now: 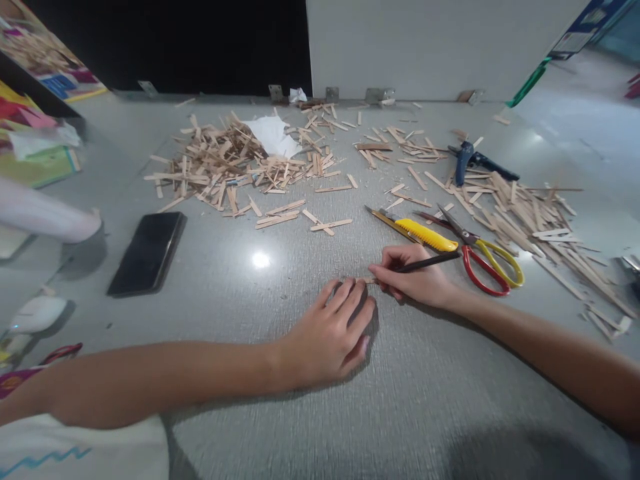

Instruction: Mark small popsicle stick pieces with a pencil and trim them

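My left hand (337, 330) rests on the table with its fingers bent, the fingertips holding down a short wooden craft stick (369, 281). Most of that stick is hidden under the fingers. In a writing grip, my right hand (413, 275) is shut on a slim black pencil (430, 261), its tip end hidden by the fingers beside the stick. Just beyond the right hand lies a yellow utility knife (427, 235). Scissors (470, 237) with one red and one yellow handle lie partly spread to the right of it.
A heap of wooden sticks (220, 160) with white tissue (275, 135) lies at the back; more sticks (530, 213) spread along the right beside a dark blue glue gun (465, 162). A black phone (149, 253) and white mouse (37, 315) are at the left. Panels stand behind.
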Available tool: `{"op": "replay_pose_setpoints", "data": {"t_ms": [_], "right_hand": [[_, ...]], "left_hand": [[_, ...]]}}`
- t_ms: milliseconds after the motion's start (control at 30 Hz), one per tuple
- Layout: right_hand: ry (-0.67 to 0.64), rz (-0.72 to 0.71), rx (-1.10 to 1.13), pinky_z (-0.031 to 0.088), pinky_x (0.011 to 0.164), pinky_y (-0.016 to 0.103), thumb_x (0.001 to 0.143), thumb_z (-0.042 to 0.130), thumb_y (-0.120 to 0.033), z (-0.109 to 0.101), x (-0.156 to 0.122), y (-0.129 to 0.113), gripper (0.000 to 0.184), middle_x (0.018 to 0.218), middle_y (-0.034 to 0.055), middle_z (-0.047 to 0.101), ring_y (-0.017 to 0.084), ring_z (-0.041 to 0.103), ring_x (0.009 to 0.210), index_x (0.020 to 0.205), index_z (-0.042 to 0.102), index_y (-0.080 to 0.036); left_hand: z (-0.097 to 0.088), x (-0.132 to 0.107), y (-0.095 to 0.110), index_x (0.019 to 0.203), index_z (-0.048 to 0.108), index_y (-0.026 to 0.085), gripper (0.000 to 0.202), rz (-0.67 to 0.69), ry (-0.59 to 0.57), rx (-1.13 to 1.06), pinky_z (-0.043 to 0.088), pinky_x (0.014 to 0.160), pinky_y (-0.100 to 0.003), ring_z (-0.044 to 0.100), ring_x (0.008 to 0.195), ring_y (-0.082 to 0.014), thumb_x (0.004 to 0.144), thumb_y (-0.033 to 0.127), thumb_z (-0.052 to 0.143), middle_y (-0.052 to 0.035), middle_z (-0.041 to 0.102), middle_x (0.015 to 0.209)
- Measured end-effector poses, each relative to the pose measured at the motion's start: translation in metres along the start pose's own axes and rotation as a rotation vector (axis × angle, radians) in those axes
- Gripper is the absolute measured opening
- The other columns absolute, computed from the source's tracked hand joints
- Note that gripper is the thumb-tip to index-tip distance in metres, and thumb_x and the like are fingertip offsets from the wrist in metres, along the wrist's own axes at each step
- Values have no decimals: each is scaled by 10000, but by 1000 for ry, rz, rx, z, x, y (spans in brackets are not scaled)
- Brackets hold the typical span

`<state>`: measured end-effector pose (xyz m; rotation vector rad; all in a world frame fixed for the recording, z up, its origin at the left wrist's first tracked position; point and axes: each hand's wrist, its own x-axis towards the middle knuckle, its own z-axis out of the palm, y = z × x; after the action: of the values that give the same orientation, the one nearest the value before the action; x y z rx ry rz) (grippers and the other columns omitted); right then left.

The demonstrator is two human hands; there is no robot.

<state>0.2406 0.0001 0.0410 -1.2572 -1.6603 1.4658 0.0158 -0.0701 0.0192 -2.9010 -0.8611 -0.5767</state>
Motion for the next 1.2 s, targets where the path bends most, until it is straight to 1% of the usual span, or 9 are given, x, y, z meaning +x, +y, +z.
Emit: {"op": "replay_pose_setpoints", "data": {"t_ms": [100,300,400,567,867,1000,1100,1200], "right_hand": [[-1,-32,-47,337,331,183,864,836,-539,3,-2,0,508,485,-13,598,77,497,343,603,559,-203],[11,-62,-105,310,346,194,901,809,-559,2,-3,0,525,439,-33,539,81,480,345,601,559,-208],[13,-60,-116,304,352,198,901,806,-567,2,-3,1,532,438,-28,542,82,475,349,598,555,-209],[19,-65,-127,301,354,204,892,809,-586,3,-2,0,544,433,-32,529,83,467,346,594,553,-209],[18,-78,-133,284,352,209,933,768,-541,3,-3,5,504,446,-33,535,80,449,354,616,557,-211],[23,-112,-175,280,374,215,957,747,-515,2,-3,6,518,434,-37,515,75,422,378,593,530,-216],[23,-109,-195,271,380,223,962,740,-521,2,-4,5,537,430,-39,502,77,405,388,581,508,-222],[20,-102,-204,275,387,226,966,732,-531,2,-3,3,550,429,-39,495,79,403,394,573,499,-224]], "left_hand": [[1,0,0,1375,627,19,475,5,-19,-1,451,1158,-549,609,1343,-400,1071,350,473,-287,646,1432],[-1,0,-1,1380,629,26,477,6,-33,16,482,1125,-563,618,1337,-408,1076,337,435,-287,655,1434],[-1,0,-1,1369,633,16,469,10,-19,10,484,1123,-557,631,1326,-413,1073,330,447,-292,659,1426],[-1,0,0,1411,617,27,484,5,-49,12,474,1142,-559,608,1371,-403,1086,337,437,-280,642,1467],[1,0,-1,1406,618,26,480,3,-38,8,471,1145,-559,612,1364,-406,1082,338,450,-280,641,1466],[0,-1,-1,1411,611,20,481,1,-41,-5,460,1153,-560,609,1365,-409,1078,333,460,-286,638,1467],[0,-1,-1,1429,600,21,487,0,-65,-21,445,1163,-570,597,1376,-412,1065,324,486,-289,627,1478],[-1,-1,-1,1420,607,21,485,4,-58,-22,451,1156,-568,605,1363,-412,1065,329,487,-288,631,1473]]}}
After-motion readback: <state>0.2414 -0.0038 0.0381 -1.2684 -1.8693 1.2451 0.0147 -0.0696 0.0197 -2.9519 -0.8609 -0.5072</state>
